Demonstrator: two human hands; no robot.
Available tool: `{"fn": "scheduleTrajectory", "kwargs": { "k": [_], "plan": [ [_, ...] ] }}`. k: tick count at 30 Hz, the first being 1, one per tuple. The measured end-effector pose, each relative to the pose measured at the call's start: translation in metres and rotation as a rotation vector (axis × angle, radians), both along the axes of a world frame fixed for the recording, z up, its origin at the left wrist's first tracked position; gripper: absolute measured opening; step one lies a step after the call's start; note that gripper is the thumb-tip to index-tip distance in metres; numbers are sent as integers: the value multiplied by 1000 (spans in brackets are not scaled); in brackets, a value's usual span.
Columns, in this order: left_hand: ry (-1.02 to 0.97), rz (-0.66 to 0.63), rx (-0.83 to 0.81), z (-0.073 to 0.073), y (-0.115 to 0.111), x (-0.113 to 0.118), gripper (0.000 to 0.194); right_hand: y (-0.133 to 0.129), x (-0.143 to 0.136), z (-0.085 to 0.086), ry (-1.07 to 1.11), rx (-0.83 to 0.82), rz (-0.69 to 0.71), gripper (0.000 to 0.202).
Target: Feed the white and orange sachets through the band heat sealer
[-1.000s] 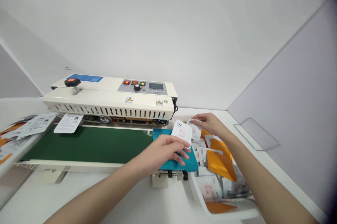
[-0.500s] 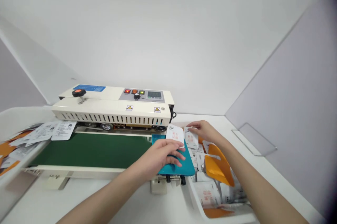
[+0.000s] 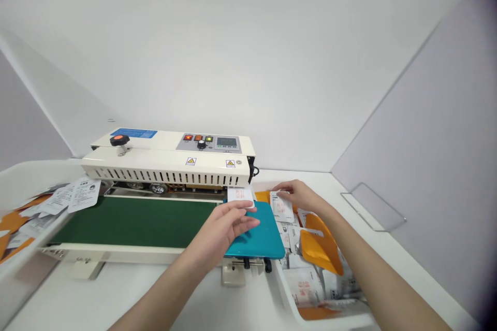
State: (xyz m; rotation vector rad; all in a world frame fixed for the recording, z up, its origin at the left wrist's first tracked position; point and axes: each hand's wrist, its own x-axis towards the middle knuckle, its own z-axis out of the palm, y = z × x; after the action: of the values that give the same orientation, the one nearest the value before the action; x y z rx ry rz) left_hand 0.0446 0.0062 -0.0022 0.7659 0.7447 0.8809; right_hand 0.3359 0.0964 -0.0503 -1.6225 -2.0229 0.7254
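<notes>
My left hand (image 3: 225, 225) is over the teal plate (image 3: 267, 230), its fingers closed on the near edge of a white printed sachet (image 3: 238, 195). The far edge of that sachet is hidden under the front cover of the cream band sealer (image 3: 166, 162). My right hand (image 3: 301, 196) pinches another white sachet (image 3: 281, 207) by its upper part, above the right-hand bin (image 3: 289, 302). White and orange sachets fill this bin. On the far left, a printed sachet (image 3: 84, 195) sticks out at the sealer's other end, at the edge of the green conveyor belt (image 3: 143, 222).
At left, a white bin (image 3: 19, 168) holds a heap of white and orange sachets. A black knob (image 3: 119, 140) tops the sealer, whose control panel (image 3: 209, 142) has lit switches. A wire bracket (image 3: 373, 209) lies beside the right wall.
My left hand has moved left, bringing its sachet's far edge under the sealer cover. My right hand stays by the bin with its sachet. The sachet at the far left has shifted left and tilted.
</notes>
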Motion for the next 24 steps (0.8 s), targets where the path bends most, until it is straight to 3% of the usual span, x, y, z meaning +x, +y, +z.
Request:
{"fn": "scheduleTrajectory", "kwargs": {
  "k": [6,12,17,24],
  "plan": [
    [1,34,27,-5,0,-17,26,-3,-4,7,71,-21,-49,30],
    [7,31,4,1,-6,-19,27,-10,-11,24,450,-123,-140,27],
    [52,-77,-12,0,-9,-6,28,-13,-17,28,697,-225,-28,28],
    [130,-235,75,-10,6,16,27,-21,-28,32,694,-314,203,34]
  ]
}}
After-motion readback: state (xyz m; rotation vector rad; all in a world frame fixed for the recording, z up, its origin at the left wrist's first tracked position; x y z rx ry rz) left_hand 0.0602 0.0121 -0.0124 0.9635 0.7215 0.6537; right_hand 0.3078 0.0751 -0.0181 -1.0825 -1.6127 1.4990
